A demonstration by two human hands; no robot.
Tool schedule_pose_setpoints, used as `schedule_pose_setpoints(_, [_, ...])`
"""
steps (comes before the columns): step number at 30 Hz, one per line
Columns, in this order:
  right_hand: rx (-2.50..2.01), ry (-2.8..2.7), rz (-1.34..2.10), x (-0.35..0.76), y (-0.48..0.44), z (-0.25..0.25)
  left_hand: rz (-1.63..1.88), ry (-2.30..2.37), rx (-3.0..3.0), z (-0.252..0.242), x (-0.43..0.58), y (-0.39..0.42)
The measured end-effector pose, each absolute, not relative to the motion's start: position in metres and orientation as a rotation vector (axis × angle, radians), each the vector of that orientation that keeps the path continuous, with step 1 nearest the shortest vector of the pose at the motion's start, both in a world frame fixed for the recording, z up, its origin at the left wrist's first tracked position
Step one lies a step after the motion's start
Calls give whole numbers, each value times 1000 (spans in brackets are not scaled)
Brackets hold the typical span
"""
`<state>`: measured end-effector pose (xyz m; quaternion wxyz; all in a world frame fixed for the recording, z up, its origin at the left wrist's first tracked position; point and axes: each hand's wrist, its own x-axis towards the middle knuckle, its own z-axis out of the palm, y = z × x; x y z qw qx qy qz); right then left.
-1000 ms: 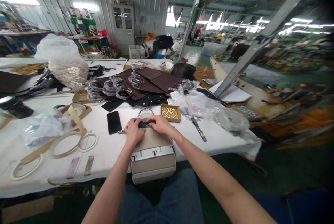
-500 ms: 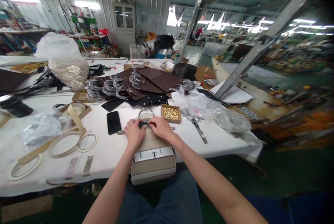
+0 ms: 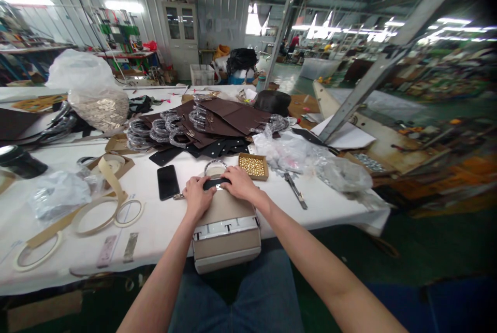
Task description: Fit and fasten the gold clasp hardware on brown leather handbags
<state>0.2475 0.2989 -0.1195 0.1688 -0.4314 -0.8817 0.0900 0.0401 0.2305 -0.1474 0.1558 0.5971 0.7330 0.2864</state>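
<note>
A beige handbag (image 3: 227, 251) lies at the front edge of the table, its base toward me. A band of printed wrapping (image 3: 229, 226) crosses it, and its plastic-wrapped handle (image 3: 213, 162) stands at the far end. Across the bag's upper part runs a short black strap (image 3: 210, 184) with a small shiny metal piece (image 3: 218, 187). My left hand (image 3: 197, 196) grips the strap's left end with bent fingers. At the other end, my right hand (image 3: 241, 184) pinches the strap between thumb and fingers. The fingertips partly hide both ends.
Beside the bag lie a black phone (image 3: 167, 182), a box of gold studs (image 3: 252, 166) and a box cutter (image 3: 295, 191). Brown bag pieces (image 3: 233, 115) are heaped behind. Tape rolls (image 3: 97, 215) lie left; clear plastic bags (image 3: 310, 154) lie right. A slanted metal post (image 3: 361, 84) rises at right.
My right hand has shifted a little outward along the strap, and the shiny metal piece now shows between my hands. The view has moved slightly; the bag stays in place.
</note>
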Motion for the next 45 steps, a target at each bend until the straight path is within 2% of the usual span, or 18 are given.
schedule_pose_setpoints(4, [-1072, -2649, 390, 253, 323, -115, 791, 2092, 1714, -138, 40, 225])
schedule_pose_setpoints(8, [-904, -2692, 374, 257, 324, -114, 781, 2122, 1998, -121, 39, 223])
schedule_pose_setpoints(15, [-812, -2644, 235, 263, 299, -109, 193, 1579, 2459, -73, 11, 255])
schedule_pose_setpoints(22, [-801, -2600, 80, 270, 254, -93, 15, 1322, 2407, -24, 10, 247])
schedule_pose_setpoints(25, [-835, -2603, 109, 276, 238, -93, 46, 1231, 2324, -31, 14, 239])
schedule_pose_setpoints(34, [-893, -2565, 391, 286, 249, -126, 306, 1352, 2151, -98, 16, 230])
schedule_pose_setpoints(45, [-911, -2571, 436, 283, 254, -128, 373, 1599, 2059, -111, 28, 223])
